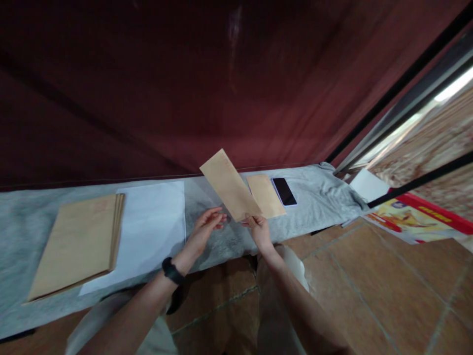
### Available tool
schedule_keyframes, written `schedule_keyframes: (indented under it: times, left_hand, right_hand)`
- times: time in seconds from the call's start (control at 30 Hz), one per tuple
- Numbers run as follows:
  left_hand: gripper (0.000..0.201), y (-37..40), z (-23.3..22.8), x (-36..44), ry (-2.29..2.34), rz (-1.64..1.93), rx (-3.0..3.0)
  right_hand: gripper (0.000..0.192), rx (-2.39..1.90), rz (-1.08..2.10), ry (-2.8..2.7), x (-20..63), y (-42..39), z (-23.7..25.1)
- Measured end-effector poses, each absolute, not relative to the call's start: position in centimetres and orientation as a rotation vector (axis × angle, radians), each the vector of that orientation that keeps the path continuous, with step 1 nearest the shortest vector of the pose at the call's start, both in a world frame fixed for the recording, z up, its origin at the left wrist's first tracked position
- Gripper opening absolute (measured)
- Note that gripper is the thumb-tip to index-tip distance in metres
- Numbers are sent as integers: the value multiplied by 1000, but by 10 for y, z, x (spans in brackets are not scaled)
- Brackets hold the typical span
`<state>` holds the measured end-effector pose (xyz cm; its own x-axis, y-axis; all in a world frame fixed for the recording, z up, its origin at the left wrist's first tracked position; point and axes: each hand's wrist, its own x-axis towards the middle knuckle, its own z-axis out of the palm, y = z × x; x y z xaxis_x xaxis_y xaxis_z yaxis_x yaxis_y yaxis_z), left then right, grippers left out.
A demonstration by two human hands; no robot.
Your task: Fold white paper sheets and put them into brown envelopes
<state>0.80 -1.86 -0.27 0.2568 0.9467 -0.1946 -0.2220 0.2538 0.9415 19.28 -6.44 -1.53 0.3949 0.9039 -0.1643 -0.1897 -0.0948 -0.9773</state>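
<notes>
My right hand (pixel 259 229) pinches the near corner of a long brown envelope (pixel 229 185) and holds it tilted above the grey cloth (pixel 318 197). My left hand (pixel 207 227), a black watch on its wrist, hovers just left of the envelope's lower edge with fingers apart, touching nothing I can make out. A second brown envelope (pixel 266 196) lies flat on the cloth behind the raised one.
A black phone (pixel 284 191) lies right of the flat envelope. A stack of large brown envelopes (pixel 77 241) sits at the left, beside white paper sheets (pixel 151 222). A colourful printed poster (pixel 410 219) lies on the tiled floor at right. A dark red curtain hangs behind.
</notes>
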Motion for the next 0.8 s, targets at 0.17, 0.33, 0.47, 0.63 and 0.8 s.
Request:
schedule_keyframes:
  times: [0.17,0.33,0.47,0.63,0.8]
  left_hand:
    - [58,-12,2,3,888,1010,842]
    - [66,-11,-4,3,909,988,892]
    - [63,-19,-7,19,912,901,927]
    - [57,-27,2,64,912,820,934]
    - [49,-21,11,114,931,849,1001]
  right_hand:
    - [25,-1356,872,-901,202,-70,-8]
    - [20,-1353,923,-763,206,-69,-11]
    - [30,-1234,1044,-522,216,-68,-11]
    - [32,-1125,1125,-376,236,-75,-7]
    - [31,-1075,1209,-284,251,-77,-7]
